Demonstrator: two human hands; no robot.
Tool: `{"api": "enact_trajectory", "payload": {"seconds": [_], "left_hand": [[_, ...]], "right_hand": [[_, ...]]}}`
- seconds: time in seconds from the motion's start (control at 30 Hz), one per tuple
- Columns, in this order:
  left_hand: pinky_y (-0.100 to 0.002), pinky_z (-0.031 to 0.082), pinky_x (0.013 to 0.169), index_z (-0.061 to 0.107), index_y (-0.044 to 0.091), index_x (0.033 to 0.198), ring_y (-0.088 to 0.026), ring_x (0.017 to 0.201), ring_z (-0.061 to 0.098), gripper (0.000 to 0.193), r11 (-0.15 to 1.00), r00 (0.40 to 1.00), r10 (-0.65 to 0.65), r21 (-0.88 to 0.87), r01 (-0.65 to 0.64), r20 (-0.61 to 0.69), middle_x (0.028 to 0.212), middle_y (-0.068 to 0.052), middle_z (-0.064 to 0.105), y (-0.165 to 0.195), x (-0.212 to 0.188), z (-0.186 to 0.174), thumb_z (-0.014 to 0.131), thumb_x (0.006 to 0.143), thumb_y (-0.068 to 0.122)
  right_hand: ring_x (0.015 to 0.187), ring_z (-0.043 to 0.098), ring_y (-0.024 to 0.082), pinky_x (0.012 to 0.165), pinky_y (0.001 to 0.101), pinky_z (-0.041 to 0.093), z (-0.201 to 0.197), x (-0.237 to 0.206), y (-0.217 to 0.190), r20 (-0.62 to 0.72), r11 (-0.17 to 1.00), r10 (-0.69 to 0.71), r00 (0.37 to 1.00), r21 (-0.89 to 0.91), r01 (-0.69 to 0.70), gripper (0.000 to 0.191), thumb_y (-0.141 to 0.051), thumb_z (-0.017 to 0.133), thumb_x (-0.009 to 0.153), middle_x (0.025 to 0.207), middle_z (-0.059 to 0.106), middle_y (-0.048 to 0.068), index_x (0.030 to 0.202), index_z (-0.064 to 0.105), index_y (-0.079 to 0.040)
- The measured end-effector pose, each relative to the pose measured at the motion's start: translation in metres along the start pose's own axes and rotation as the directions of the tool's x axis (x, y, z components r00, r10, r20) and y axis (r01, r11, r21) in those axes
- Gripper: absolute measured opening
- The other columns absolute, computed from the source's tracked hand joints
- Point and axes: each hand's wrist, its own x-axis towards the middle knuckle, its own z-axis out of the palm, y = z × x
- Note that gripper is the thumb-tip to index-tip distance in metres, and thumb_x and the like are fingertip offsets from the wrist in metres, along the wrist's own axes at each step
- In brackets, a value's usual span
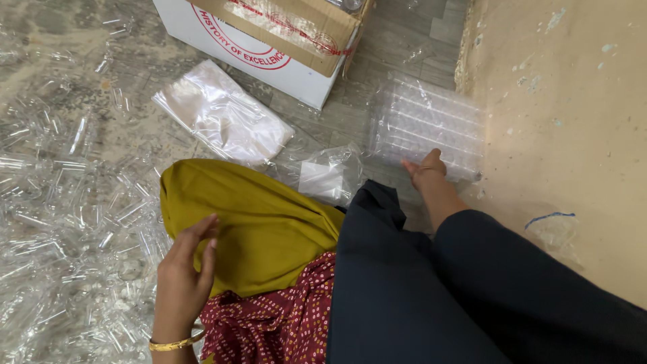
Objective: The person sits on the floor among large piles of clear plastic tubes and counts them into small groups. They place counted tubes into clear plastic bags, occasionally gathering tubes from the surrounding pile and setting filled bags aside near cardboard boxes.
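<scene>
My right hand [426, 168] reaches forward in a dark sleeve and rests on the near edge of a clear plastic bag packed with rows of transparent tubes [426, 125], which leans against the wall. My left hand [185, 273], with a gold bangle at the wrist, hovers with fingers apart over the mustard-yellow cloth [263, 222] on my lap and holds nothing. Several loose clear plastic tubes [60, 202] lie spread over the floor to the left of that hand.
A white and brown cardboard box [269, 40] stands at the top. A stack of flat clear plastic bags [222, 114] lies before it, and a crumpled clear bag [323, 176] near my knee. A beige wall [566, 135] rises on the right.
</scene>
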Motion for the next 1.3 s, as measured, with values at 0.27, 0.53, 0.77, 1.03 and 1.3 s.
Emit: {"api": "enact_trajectory", "payload": {"seconds": [0.27,0.53,0.77,1.03,1.3], "left_hand": [[-0.038,0.055,0.084,0.066,0.009,0.13,-0.029,0.096,0.071,0.035,0.998,0.996,-0.061,-0.024,0.062,0.061,0.116,-0.012,0.072,-0.001,0.0,-0.004,0.062,0.095,0.01],[-0.037,0.055,0.09,0.066,0.006,0.129,-0.028,0.104,0.072,0.034,0.996,1.0,-0.03,-0.082,0.03,0.0,0.117,-0.014,0.072,0.003,-0.011,-0.004,0.062,0.095,0.009],[-0.032,0.055,0.095,0.063,0.003,0.129,-0.022,0.111,0.073,0.032,0.873,0.949,-0.307,-0.418,0.252,-0.069,0.122,-0.012,0.074,-0.005,-0.041,0.005,0.058,0.098,0.008],[-0.035,0.062,0.074,0.067,0.011,0.126,-0.021,0.103,0.072,0.037,0.821,0.773,-0.571,-0.166,0.547,-0.276,0.119,-0.008,0.073,-0.038,-0.104,-0.025,0.061,0.09,0.004],[-0.033,0.058,0.08,0.068,0.006,0.122,-0.019,0.095,0.075,0.023,0.622,0.219,-0.61,-0.289,0.727,-0.762,0.108,-0.009,0.076,-0.076,-0.267,-0.094,0.058,0.102,0.005]], "right_hand": [[0.109,0.066,0.044,0.092,0.0519,0.052,-0.01,-0.034,0.042,0.606,-0.002,-0.646,0.465,-0.61,0.792,0.049,-0.042,0.041,0.116,0.119,0.071,0.024,0.129,0.069,-0.004],[0.124,0.053,0.033,0.103,0.0669,0.029,0.095,-0.186,0.073,0.949,-0.719,0.212,0.233,-0.01,0.695,0.055,-0.048,0.079,0.08,0.127,0.061,0.015,0.122,0.066,-0.014],[0.119,0.058,0.032,0.102,0.0682,0.03,0.14,-0.216,0.086,0.973,-0.581,0.229,0.025,0.117,0.805,0.04,-0.033,0.071,0.087,0.128,0.065,0.014,0.123,0.071,-0.015],[0.127,0.055,0.04,0.106,0.0497,0.043,0.316,-0.254,0.184,0.81,-0.376,0.292,-0.509,0.586,0.717,0.041,-0.015,0.061,0.093,0.138,0.058,0.022,0.133,0.062,-0.003],[0.147,0.037,0.044,0.12,0.0482,0.032,0.319,-0.262,0.203,0.749,-0.418,0.27,-0.606,0.658,0.627,0.06,-0.016,0.058,0.096,0.159,0.042,0.029,0.152,0.049,0.003]]}}
